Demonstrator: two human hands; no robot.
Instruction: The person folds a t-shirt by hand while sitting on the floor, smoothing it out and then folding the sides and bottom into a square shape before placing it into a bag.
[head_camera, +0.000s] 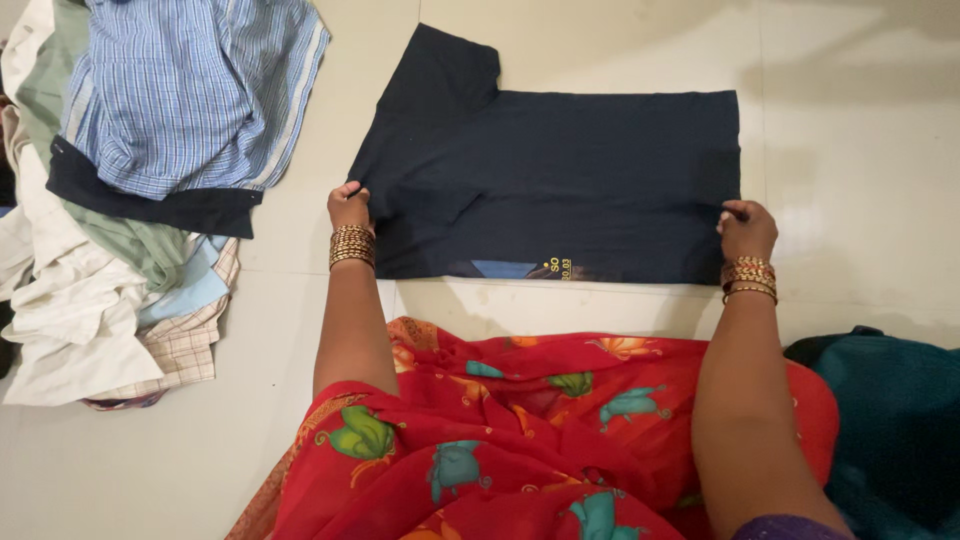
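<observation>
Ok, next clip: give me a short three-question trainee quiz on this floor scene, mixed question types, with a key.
1. True or false: the dark navy T-shirt lies spread flat on the pale tiled floor.
2. Which part of the T-shirt does the right hand pinch?
A. a sleeve
B. the edge on the right of the picture
C. the printed patch
3. Fill in: the pile of clothes beside the left hand is topped by a blue ______ shirt.

Key:
1. True.
2. B; the left hand grips the opposite edge, just below the sleeve.
3. Striped.
</observation>
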